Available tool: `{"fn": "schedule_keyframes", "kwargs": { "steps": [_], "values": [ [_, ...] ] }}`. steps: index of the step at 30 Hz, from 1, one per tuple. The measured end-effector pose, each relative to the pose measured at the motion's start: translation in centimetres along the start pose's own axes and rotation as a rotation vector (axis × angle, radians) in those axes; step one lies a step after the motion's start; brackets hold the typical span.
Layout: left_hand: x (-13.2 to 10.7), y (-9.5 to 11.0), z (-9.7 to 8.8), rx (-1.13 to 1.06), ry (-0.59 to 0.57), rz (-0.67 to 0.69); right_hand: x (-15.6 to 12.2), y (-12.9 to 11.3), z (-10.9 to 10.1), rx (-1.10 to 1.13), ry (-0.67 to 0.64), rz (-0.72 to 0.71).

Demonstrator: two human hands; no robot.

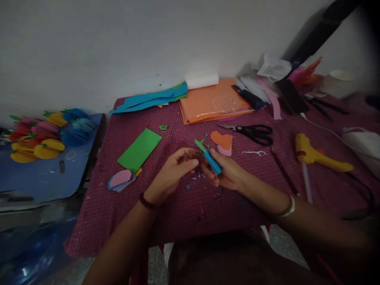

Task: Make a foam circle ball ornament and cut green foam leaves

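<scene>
My right hand (225, 168) is closed around a narrow blue piece (212, 161) with a pointed green strip (199, 145) at its upper end. Beside it, my left hand (179, 168) has its thumb and index finger apart, with nothing clearly visible between them. Both hands are just above the table cloth. Thin green scraps (205, 137) lie beyond the blue piece. To the right of them are orange heart-like cutouts (222, 139) with a pink one (225, 150) partly underneath. A green rectangular sheet (140, 150) lies left of my left hand, near stacked pink and blue rounded cutouts (121, 180).
Black-handled scissors (255, 132) and a yellow glue gun (314, 154) lie to the right. Orange sheets (208, 105) and blue strips (151, 98) line the back by the wall. On a blue board (71, 170) at left sit several colourful fruit-shaped pieces (49, 148).
</scene>
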State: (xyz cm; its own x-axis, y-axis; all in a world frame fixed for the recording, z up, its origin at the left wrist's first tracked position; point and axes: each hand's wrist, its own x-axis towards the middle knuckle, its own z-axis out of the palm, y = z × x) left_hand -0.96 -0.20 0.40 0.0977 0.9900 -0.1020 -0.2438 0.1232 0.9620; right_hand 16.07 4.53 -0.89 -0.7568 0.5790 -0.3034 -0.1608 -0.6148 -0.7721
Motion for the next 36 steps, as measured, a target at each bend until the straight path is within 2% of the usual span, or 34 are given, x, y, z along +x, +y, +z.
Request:
{"fn": "schedule_keyframes", "kwargs": {
  "steps": [2, 3, 6, 10, 15, 20, 23, 29, 36],
  "values": [
    [-0.1, -1.0, 1.2, -0.116, -0.132, -0.02, 0.1, 0.5, 0.1, -0.035, 0.038, -0.027],
    [-0.2, -1.4, 1.7, -0.147, -0.159, -0.034, 0.2, 0.7, 0.2, -0.059, 0.071, -0.046],
    [-0.5, -2.0, 2.7, -0.18, -0.122, -0.051, 0.2, 1.1, 0.6, -0.134, 0.143, -0.109],
    [-0.7, -2.1, 2.9, -0.163, -0.077, -0.06, 0.0, 1.0, 0.9, -0.235, 0.164, -0.169],
    [-0.5, -1.8, 2.8, -0.129, -0.049, 0.031, -0.3, 0.5, 0.6, -0.354, 0.176, -0.183],
    [-0.1, -1.6, 2.0, -0.047, 0.16, 0.115, -0.4, 0.1, 0.2, -0.497, 0.166, -0.223],
    [0.2, -1.6, 1.5, -0.017, 0.219, 0.13, -0.4, 0.1, 0.1, -0.617, 0.168, -0.275],
    [0.4, -1.9, 1.4, -0.034, 0.238, 0.113, -0.1, 0.2, 0.1, -0.808, 0.277, -0.405],
    [0.3, -1.9, 1.7, -0.036, 0.23, 0.104, 0.0, 0.0, -0.4, -0.822, 0.384, -0.493]
  ]
}}
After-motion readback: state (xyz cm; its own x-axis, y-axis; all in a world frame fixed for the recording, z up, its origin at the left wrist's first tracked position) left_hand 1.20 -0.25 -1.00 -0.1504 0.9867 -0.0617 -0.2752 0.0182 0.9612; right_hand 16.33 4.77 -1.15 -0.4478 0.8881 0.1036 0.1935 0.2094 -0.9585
